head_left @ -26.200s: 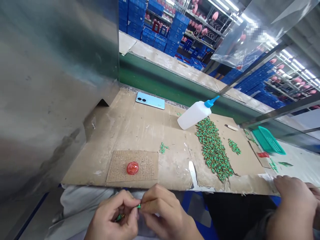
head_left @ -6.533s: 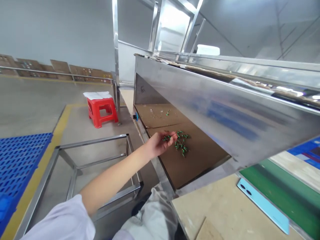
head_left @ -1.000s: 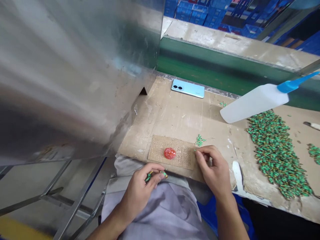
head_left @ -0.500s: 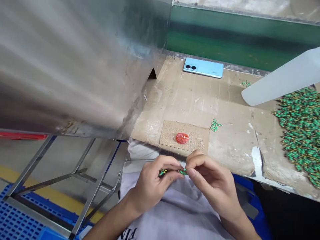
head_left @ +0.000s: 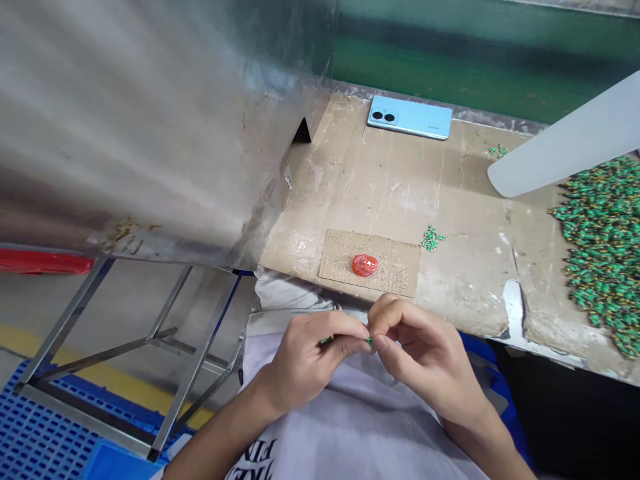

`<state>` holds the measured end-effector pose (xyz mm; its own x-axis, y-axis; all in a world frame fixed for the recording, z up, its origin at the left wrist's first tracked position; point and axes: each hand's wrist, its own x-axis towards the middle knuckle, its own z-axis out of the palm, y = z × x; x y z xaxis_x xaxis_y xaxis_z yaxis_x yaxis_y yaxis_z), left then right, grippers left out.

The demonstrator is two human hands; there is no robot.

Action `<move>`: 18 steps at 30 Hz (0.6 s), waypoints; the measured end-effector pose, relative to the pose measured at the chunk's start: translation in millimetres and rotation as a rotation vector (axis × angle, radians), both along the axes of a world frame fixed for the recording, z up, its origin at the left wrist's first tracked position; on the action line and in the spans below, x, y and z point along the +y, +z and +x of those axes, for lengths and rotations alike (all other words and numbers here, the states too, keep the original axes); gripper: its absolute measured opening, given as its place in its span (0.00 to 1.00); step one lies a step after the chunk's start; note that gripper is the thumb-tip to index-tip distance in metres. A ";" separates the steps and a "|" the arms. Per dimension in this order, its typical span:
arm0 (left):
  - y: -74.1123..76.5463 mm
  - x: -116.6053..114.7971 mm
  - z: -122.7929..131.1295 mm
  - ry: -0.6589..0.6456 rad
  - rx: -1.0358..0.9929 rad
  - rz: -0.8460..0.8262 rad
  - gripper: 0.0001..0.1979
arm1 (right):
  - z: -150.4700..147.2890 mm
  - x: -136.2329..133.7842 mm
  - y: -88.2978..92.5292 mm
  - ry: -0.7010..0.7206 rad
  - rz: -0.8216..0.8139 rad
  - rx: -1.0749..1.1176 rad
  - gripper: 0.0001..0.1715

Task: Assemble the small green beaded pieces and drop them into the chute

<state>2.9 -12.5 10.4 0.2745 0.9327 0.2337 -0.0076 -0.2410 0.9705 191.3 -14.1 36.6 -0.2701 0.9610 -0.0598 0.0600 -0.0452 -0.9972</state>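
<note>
My left hand [head_left: 305,357] and my right hand [head_left: 420,353] meet over my lap, just below the bench's near edge. Both are closed in pinches on a small green piece [head_left: 369,341] held between their fingertips; the left hand also curls round more green pieces [head_left: 326,341]. On the cardboard-covered bench above them lies a small perforated card [head_left: 395,263] with a red blob [head_left: 365,265] on it. A small cluster of green pieces [head_left: 431,237] lies right of the card. A large heap of green pieces [head_left: 603,240] covers the bench's right side.
A light-blue phone [head_left: 410,118] lies at the back by the green belt [head_left: 475,67]. A white bottle [head_left: 565,143] leans in from the right. A steel hood [head_left: 150,120] fills the left. A metal frame [head_left: 165,353] and a blue grid mat [head_left: 35,440] sit on the floor.
My right hand left the bench by the card and came down to meet my left hand, taking hold of a green piece. My head has tilted downward.
</note>
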 end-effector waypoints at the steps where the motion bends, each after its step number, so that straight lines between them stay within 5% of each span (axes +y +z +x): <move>1: 0.3 0.3 -0.3 -0.007 -0.008 -0.008 0.04 | -0.5 -0.3 0.2 -0.002 -0.016 0.016 0.11; 18: -4.3 -0.5 -2.1 -0.034 -0.029 -0.081 0.04 | 1.3 0.7 4.0 0.040 -0.002 -0.095 0.11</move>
